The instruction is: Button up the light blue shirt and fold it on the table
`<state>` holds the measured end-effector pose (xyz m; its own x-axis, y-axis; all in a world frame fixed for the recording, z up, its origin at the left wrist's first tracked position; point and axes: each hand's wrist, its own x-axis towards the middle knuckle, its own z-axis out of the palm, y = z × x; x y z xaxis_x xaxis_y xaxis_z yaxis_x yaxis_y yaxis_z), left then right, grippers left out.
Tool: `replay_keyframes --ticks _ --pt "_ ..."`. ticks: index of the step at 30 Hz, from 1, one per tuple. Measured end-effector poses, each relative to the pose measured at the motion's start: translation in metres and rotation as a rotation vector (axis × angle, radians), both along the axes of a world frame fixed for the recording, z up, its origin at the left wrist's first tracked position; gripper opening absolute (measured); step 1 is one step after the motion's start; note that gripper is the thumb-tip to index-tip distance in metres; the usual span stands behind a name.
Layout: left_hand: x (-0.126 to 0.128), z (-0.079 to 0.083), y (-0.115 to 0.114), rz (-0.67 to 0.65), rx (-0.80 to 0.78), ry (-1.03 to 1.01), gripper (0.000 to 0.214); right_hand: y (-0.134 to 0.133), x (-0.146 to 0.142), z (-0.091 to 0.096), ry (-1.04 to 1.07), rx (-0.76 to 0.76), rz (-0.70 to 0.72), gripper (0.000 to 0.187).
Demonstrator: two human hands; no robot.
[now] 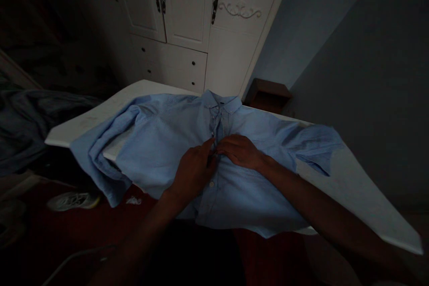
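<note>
A light blue button-up shirt (pixel 174 129) lies front side up across a white board (pixel 355 187), its collar (pixel 223 103) toward the far edge. Both my hands meet at the front placket, mid-chest. My left hand (pixel 196 165) pinches the placket edge between thumb and fingers. From the other side, my right hand (pixel 239 149) has its fingers curled onto the same strip of cloth. The button between the fingertips is hidden. Above the hands the placket gapes; below them a white button (pixel 211 184) shows. The left-side sleeve (pixel 100 174) hangs over the board's near edge.
Behind the board stands a white wardrobe (pixel 187 4) with dark handles, and a small brown cabinet (pixel 268 94) by the wall. Dark cloth (pixel 40 125) is heaped at the left. A shoe (pixel 73 200) sits on the red floor, near a pale cable (pixel 73 257).
</note>
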<state>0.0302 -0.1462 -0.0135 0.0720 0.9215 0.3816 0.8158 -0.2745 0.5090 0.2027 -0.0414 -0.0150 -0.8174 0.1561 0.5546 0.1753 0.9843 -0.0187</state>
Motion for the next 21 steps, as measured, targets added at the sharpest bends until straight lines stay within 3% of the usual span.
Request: replay_keyframes --ticks 5,11,17,21 --pt "0.0 0.0 0.001 -0.003 0.019 0.071 0.048 -0.001 0.001 0.001 -0.008 -0.022 0.022 0.023" --pt "0.001 -0.003 0.001 0.034 0.009 -0.002 0.051 -0.001 0.001 0.001 -0.015 -0.05 -0.001 0.023" --pt "0.001 -0.005 0.0 0.076 -0.025 -0.105 0.05 -0.002 0.001 0.005 -0.001 -0.163 0.015 0.02" --pt "0.001 -0.005 -0.002 0.095 -0.045 -0.234 0.048 -0.008 0.005 0.019 0.158 -0.316 -0.033 0.019"
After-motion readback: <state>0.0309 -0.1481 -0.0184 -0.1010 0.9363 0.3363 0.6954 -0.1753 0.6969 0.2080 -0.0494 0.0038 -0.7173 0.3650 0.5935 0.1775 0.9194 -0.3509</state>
